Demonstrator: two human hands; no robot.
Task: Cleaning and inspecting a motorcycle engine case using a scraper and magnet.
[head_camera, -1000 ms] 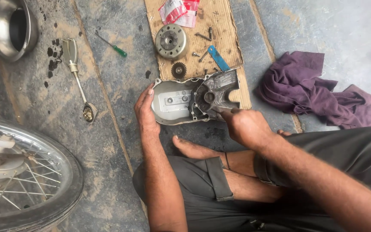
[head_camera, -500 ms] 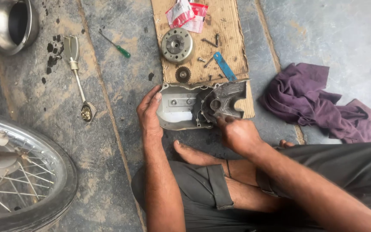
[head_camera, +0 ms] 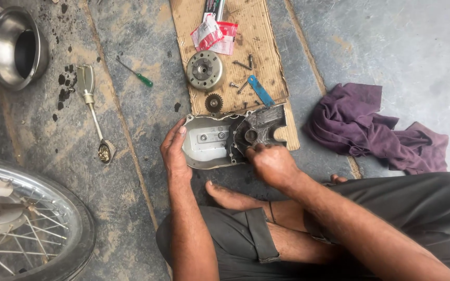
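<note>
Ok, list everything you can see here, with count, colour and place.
Grey metal engine cover: one, floor, lower end of cardboard.
Brown cardboard sheet: one, top centre.
Round metal flywheel: one, grey, on cardboard.
Small dark gear: one, below flywheel.
Blue flat tool: one, on cardboard.
Red-and-white plastic packets: a few, cardboard top.
Green-handled screwdriver: one, floor.
Long metal wrench: one, left floor.
Steel bowl: one, top left.
Spoked wheel: one, bottom left.
Purple rag: one, right.
Left hand: on cover's left edge.
Right hand: on cover's dark right part.
</note>
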